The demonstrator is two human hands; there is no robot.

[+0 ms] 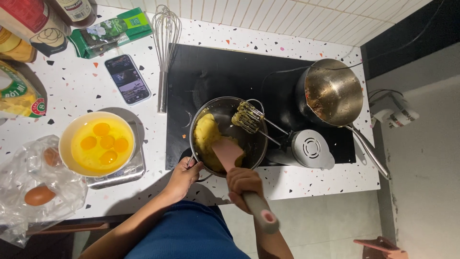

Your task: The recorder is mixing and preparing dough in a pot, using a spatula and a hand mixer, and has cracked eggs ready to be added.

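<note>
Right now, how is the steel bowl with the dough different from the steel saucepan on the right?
The steel bowl holds yellow dough; the saucepan is empty apart from some residue. The left hand grips the bowl's rim, and the right hand works a pink spatula in it; no hand touches the saucepan. The saucepan has a long handle, and the bowl shows none. Both are shiny metal and sit on the black cooktop.

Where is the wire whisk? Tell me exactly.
In the head view the wire whisk lies upper left of centre on the speckled counter, between the phone and the black cooktop.
</note>
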